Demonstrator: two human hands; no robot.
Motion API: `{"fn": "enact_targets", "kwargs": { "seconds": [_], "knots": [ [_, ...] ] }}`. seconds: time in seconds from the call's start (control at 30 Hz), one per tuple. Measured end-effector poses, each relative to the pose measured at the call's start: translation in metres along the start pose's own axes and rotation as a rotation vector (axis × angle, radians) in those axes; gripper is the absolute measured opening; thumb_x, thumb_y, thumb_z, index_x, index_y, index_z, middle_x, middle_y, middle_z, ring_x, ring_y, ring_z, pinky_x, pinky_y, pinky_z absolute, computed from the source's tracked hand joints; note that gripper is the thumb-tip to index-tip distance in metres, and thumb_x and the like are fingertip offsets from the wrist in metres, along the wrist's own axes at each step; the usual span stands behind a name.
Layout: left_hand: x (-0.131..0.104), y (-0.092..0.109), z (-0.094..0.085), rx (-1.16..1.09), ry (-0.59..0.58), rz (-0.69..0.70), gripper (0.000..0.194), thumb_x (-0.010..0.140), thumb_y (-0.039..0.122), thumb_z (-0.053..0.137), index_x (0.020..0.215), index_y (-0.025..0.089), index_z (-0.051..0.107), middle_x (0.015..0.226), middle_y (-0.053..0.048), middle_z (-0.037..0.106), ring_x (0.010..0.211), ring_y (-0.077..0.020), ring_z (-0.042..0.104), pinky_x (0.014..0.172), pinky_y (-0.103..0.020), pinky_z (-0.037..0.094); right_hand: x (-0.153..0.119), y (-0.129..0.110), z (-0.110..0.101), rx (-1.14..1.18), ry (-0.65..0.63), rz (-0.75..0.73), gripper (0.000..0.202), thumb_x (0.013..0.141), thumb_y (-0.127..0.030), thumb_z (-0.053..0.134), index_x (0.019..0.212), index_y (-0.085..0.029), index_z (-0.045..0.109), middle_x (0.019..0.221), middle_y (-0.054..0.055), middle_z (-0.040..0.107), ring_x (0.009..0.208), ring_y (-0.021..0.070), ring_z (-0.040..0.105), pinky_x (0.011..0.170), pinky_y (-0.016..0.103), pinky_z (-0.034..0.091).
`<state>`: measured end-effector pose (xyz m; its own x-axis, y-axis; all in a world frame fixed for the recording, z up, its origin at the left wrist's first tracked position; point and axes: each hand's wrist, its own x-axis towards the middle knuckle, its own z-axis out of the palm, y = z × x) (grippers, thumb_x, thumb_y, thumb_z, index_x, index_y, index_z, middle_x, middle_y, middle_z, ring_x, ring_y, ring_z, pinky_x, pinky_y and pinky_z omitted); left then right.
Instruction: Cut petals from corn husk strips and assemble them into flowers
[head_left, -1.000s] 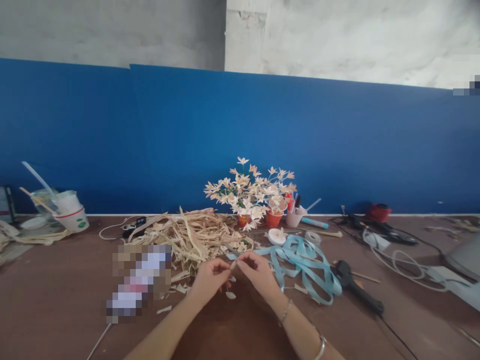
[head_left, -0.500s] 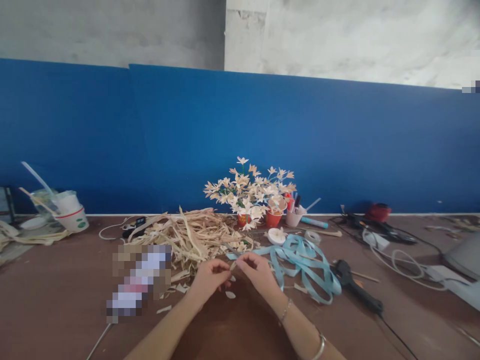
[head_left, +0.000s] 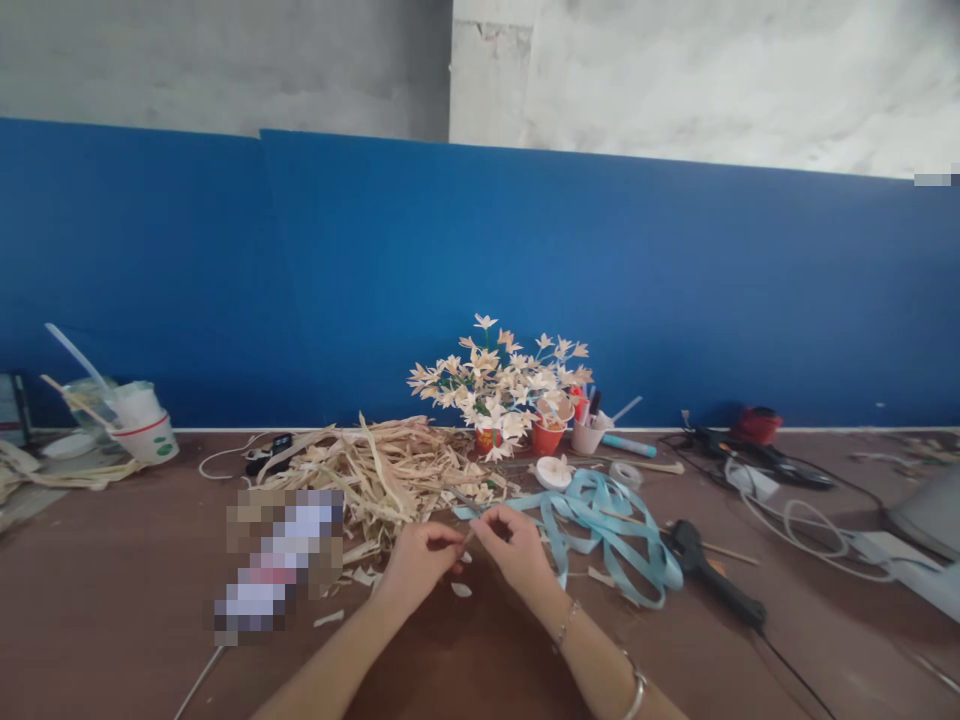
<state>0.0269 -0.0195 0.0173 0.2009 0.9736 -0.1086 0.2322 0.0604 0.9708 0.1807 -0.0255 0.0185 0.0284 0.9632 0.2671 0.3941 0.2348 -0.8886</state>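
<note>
My left hand (head_left: 424,560) and my right hand (head_left: 514,545) meet over the table, thumbs and fingers pinched together. Between the fingertips is a small pale petal-shaped piece (head_left: 469,535), mostly covered by the fingers and seen nearly edge-on. A loose petal (head_left: 461,590) lies on the table just below the hands, and another petal (head_left: 466,557) shows between them. Behind the left hand spreads a heap of dry husk strips (head_left: 397,465). A tangle of light blue ribbon (head_left: 600,530) lies to the right of my right hand.
Potted pale flowers (head_left: 502,380) stand against the blue partition (head_left: 480,230). Right of the ribbon rests a black glue gun (head_left: 716,575) with its cord. A tape roll (head_left: 625,475), a white cup of pens (head_left: 587,438) and a paper bowl (head_left: 146,443) stand farther back.
Both hands stay nearly in place. My right hand has shifted slightly, and the petal-shaped piece at the fingertips shows less of its face than before.
</note>
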Motion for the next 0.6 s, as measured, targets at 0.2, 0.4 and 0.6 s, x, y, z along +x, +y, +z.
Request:
{"fn": "enact_targets", "kwargs": {
  "seconds": [0.2, 0.4, 0.6],
  "knots": [
    [-0.0004, 0.0005, 0.0007, 0.057, 0.001, -0.007, 0.016, 0.066, 0.019, 0.057, 0.073, 0.013, 0.070, 0.049, 0.000, 0.063, 0.048, -0.0142, 0.060, 0.046, -0.021, 0.044, -0.0005, -0.0002, 0.0016, -0.020, 0.017, -0.016, 0.022, 0.073, -0.031, 0.055, 0.057, -0.017, 0.052, 0.054, -0.002, 0.052, 0.054, 0.0111, 0.046, 0.052, 0.022, 0.036],
    [-0.0053, 0.0039, -0.0006, 0.108, -0.047, 0.094, 0.018, 0.066, 0.020, 0.054, 0.071, 0.012, 0.069, 0.058, -0.003, 0.066, 0.054, -0.0166, 0.063, 0.053, -0.025, 0.047, -0.0011, -0.0012, 0.0022, -0.033, 0.018, -0.007, 0.021, 0.073, -0.030, 0.055, 0.057, -0.017, 0.053, 0.054, -0.002, 0.053, 0.053, 0.0109, 0.046, 0.052, 0.021, 0.037],
    [-0.0044, 0.0018, -0.0008, 0.108, -0.072, 0.105, 0.015, 0.065, 0.018, 0.053, 0.067, 0.013, 0.067, 0.055, -0.002, 0.065, 0.052, -0.0160, 0.062, 0.053, -0.025, 0.047, -0.0007, 0.0001, 0.0027, -0.021, 0.014, 0.011, 0.023, 0.073, -0.031, 0.055, 0.055, -0.017, 0.051, 0.052, -0.002, 0.052, 0.052, 0.0108, 0.045, 0.050, 0.021, 0.037]
  ]
}}
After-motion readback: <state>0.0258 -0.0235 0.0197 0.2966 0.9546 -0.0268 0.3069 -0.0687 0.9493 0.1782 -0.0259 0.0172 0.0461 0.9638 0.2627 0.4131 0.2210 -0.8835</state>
